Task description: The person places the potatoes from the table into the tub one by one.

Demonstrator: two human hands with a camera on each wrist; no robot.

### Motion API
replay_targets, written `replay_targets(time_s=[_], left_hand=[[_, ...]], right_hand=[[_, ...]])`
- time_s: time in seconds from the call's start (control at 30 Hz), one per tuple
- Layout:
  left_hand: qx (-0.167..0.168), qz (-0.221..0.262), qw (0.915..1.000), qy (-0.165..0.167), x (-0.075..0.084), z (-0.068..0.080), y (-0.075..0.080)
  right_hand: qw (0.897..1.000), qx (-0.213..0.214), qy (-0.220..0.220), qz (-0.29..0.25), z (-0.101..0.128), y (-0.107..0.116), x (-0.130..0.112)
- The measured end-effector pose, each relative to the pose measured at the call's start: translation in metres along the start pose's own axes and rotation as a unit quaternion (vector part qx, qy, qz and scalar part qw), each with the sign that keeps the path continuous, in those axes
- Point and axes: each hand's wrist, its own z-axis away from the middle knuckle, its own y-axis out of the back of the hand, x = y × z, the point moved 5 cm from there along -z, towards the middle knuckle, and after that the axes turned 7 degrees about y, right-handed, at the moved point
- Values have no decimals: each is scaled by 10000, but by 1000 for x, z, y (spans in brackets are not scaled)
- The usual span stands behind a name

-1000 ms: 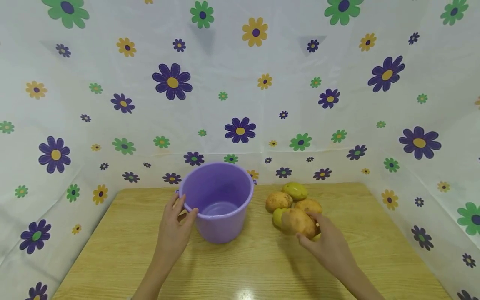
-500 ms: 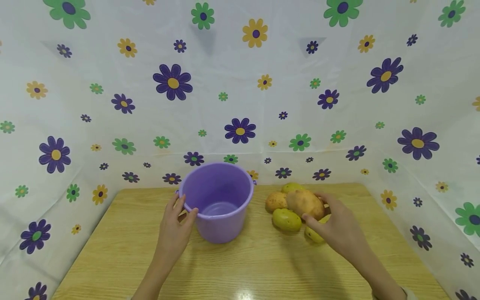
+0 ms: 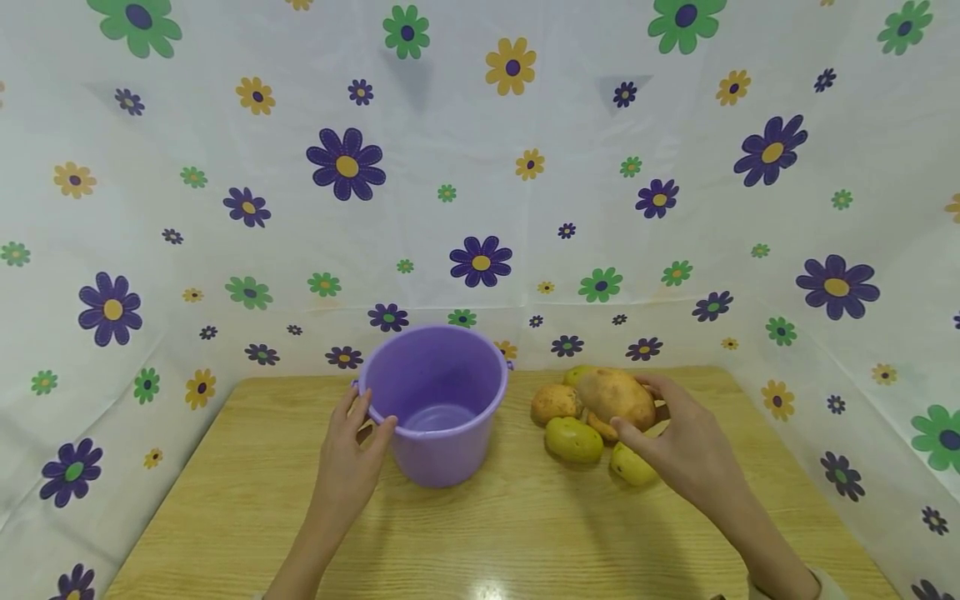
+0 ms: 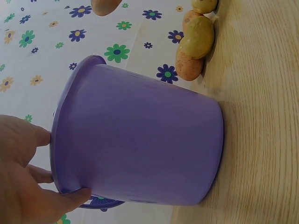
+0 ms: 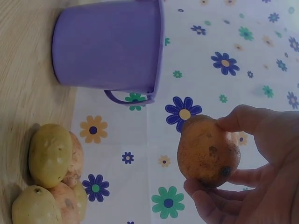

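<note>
A: What is all around?
B: A white sheet [image 3: 525, 117] with flowers on it goes up at the back and on both sides. A wooden tabletop [image 3: 225, 467] is in front of it.
A: What is on the wood?
B: A purple bucket [image 3: 442, 458], standing up straight. Its handle [image 5: 125, 102] hangs down at the side. To the right of it is a bunch: two brown potatoes [image 3: 553, 406] and three green fruits [image 3: 573, 440].
A: Is anything in the way?
B: From the head view, the held potato [image 3: 617, 398] covers part of one brown one and part of the green fruit at the back. The right hand [image 3: 686, 442] hides a bit of another green fruit.
A: So where is that held potato?
B: Up in the air over the bunch, to the right of the bucket and well apart from it.
A: And the fingers?
B: On the right, the fingers and thumb [image 5: 236, 120] pinch the potato from two sides, spread just as wide as it is. The left hand [image 3: 352, 450] pinches the bucket's rim. Those fingers are a little apart from each other, and the thumb lies on the outside.
</note>
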Motion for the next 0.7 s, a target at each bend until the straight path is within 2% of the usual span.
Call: replay_targets(time_s=[0.4, 0.7], left_hand=[[10, -40, 10000, -21, 2, 0, -1], [23, -11, 10000, -35, 3, 1, 0]], right_hand=[[9996, -195, -51, -214, -13, -15, -8], [9977, -276, 146, -594, -29, -31, -28]])
